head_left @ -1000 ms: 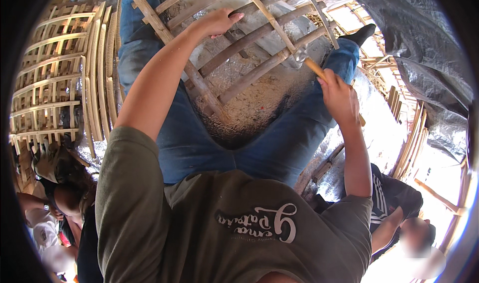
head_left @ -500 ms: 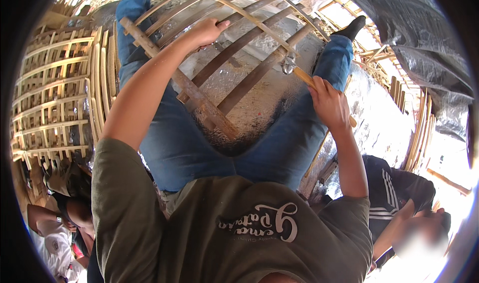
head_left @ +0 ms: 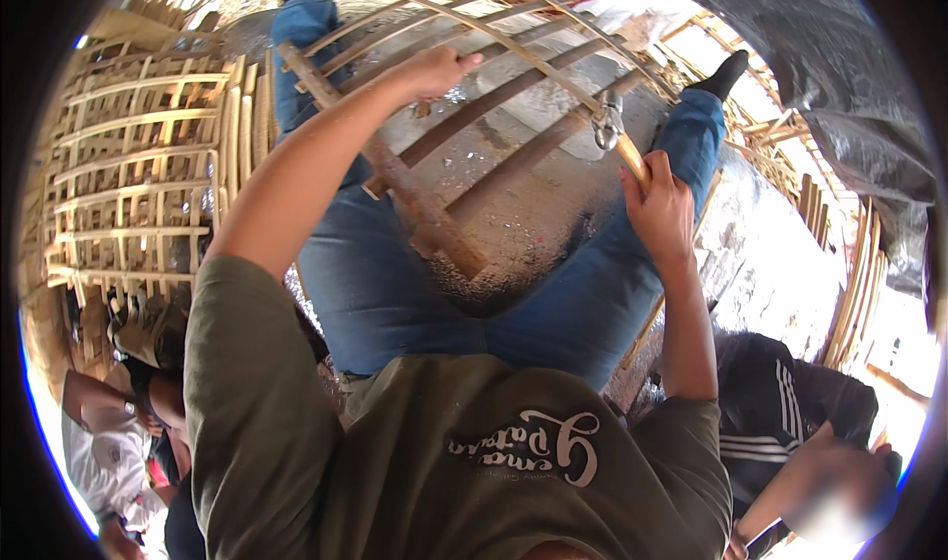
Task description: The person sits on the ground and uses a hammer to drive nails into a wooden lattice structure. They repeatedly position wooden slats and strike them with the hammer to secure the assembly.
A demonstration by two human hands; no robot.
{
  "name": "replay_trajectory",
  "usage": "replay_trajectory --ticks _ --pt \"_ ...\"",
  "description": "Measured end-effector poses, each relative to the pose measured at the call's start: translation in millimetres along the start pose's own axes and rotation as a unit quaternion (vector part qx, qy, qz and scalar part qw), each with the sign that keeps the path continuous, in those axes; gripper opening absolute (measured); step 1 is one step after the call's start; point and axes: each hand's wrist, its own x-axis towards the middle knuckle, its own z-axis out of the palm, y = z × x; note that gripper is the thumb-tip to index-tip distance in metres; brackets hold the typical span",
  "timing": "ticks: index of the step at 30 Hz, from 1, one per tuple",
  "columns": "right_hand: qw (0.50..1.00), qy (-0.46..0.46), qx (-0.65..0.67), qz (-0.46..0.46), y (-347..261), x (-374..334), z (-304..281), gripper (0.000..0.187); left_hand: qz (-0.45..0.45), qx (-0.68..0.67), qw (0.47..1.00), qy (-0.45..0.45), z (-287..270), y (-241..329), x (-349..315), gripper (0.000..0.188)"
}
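Between my outstretched legs lies a bamboo lattice [head_left: 504, 106] of crossed slats, with a thick bamboo pole [head_left: 434, 217] along its near left side. My left hand [head_left: 432, 74] reaches over that pole, its fingers curled around a slat of the lattice; the undersides of the fingers are hidden. In my right hand [head_left: 660, 204] is a hammer [head_left: 633, 155], gripped by its yellowish wooden handle. The shiny metal hammer head is at the right part of the lattice, beside a crossing of slats. Whether it touches the bamboo I cannot tell.
Finished-looking bamboo lattices [head_left: 138, 180] are stacked at the left. Black plastic sheeting [head_left: 820, 76] hangs at the upper right, with bamboo strips [head_left: 857, 274] below it. One person in black [head_left: 765, 402] sits at lower right, another in white [head_left: 109, 471] at lower left.
The view has shifted, so most things appear farther right. The hammer handle has turned steeper in my right hand. My left hand keeps its place on the lattice.
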Motion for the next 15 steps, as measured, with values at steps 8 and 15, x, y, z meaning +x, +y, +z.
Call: replay_trajectory --ticks 8,15 --pt "0.987 0.008 0.15 -0.06 -54 17 27 0.026 0.025 0.055 0.998 0.016 -3 3 -2 0.069" --pt "0.964 -0.02 0.234 -0.126 -76 24 40 0.052 0.003 0.048 0.999 0.001 -4 3 3 0.072"
